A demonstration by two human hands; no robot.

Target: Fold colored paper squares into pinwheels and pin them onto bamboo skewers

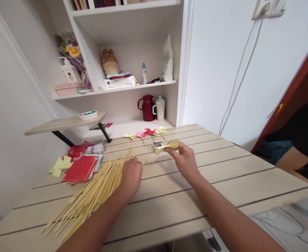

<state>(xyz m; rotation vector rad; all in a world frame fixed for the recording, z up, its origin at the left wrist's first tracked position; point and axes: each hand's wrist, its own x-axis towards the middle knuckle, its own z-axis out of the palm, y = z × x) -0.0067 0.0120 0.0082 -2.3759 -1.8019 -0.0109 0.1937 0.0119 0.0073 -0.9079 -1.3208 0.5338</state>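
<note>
In the head view I see my right hand (184, 159) at frame centre pinching a folded yellow paper pinwheel (166, 146) clear of the wooden table (222, 175), fingers narrow, while my left hand (131, 175) curls onto the bamboo sticks (96, 192) at lower left, apparently selecting one.
</note>
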